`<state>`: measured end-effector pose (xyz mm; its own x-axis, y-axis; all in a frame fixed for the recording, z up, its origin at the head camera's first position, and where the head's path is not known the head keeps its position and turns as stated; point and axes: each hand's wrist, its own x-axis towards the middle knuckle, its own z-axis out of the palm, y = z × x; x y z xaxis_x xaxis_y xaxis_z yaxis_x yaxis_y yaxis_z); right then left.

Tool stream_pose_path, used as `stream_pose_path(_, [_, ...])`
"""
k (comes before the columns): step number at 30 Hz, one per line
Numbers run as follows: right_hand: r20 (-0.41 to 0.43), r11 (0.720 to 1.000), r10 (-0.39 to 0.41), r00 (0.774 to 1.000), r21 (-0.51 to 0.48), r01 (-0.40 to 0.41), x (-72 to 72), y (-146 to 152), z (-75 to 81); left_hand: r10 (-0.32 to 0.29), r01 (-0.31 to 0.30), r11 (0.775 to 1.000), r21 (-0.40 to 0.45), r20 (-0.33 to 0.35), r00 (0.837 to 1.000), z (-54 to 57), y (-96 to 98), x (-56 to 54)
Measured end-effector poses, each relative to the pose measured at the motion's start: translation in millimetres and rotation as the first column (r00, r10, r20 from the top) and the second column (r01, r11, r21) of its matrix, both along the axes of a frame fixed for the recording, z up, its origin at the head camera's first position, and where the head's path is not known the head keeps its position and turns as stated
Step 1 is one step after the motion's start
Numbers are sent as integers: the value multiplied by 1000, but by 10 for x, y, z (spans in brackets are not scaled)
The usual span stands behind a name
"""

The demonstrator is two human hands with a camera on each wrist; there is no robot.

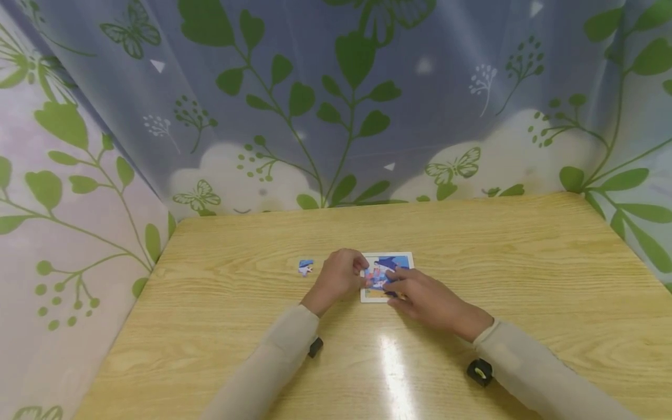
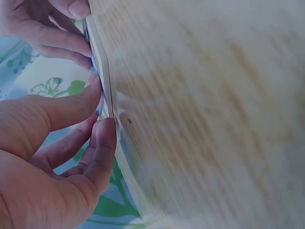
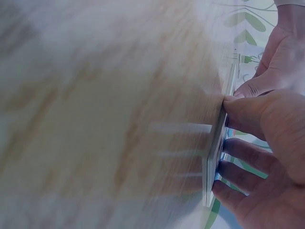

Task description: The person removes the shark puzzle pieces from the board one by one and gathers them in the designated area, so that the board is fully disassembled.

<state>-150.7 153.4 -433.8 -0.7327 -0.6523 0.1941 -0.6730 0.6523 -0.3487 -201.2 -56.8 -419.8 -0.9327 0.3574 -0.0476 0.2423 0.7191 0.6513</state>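
Fabric [image 1: 31, 192] printed with green leaves hangs at ten o'clock, taking the framed jigsaw puzzle as the centre of the clock. Pale wood-grain table [image 1: 236, 245] stretches beneath everything. At nine o'clock, a loose jigsaw piece [image 1: 305, 268], blue and white, lies flat on the table, apart from the puzzle and just beside the left hand.

Next comes the left hand [image 1: 338, 277], reaching in from seven o'clock out of a beige sleeve [image 1: 268, 356]; a small black device [image 1: 315, 347] sits at that wrist. Its fingers are bent, the gap between their tips narrow, and they touch the puzzle's edge at nine o'clock. Whether they pinch anything there, I cannot tell.

In the middle, the framed jigsaw puzzle [image 1: 388, 262] lies flat on the table, its white border around a picture of dark blue, pink and sandy yellow. At twelve o'clock, behind the table, hangs a blue curtain [image 1: 420, 105] with leaves and butterflies.

The right hand [image 1: 433, 300] comes in from four o'clock, its fingers spread slightly apart and resting on the puzzle's face, thumb at the near rim. Beyond it are another beige sleeve [image 1: 541, 367] and black device [image 1: 480, 372].
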Motion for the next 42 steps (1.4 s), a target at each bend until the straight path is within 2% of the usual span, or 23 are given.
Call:
stream_pose_path(7, [26,1000,-13,1000,2,13,4,5,26,57,-57,998,20,-16,998,7,31,7])
stream_pose_path(15, [40,1000,-23,999,-5,23,9,9,24,105,-102,982,161,-14,994,-47,-3,8])
stream_pose_path(22, [34,1000,-17,999,-13,18,2,16,9,113,-131,957,260,83,990,-49,-37,-1])
stream_pose_path(29, [50,1000,-26,998,-15,26,13,13,16,146,-179,941,288,135,980,0,-105,13])
stream_pose_path(35, [39,1000,-21,999,-15,21,12,9,17,162,-217,927,307,195,967,32,-242,43])
stream_pose_path(38, [45,1000,-19,999,-14,20,16,12,17,174,-243,913,328,225,959,22,-332,53])
stream_pose_path(42, [52,1000,-22,998,-7,22,21,14,19,193,-266,903,337,233,953,2,-468,65])
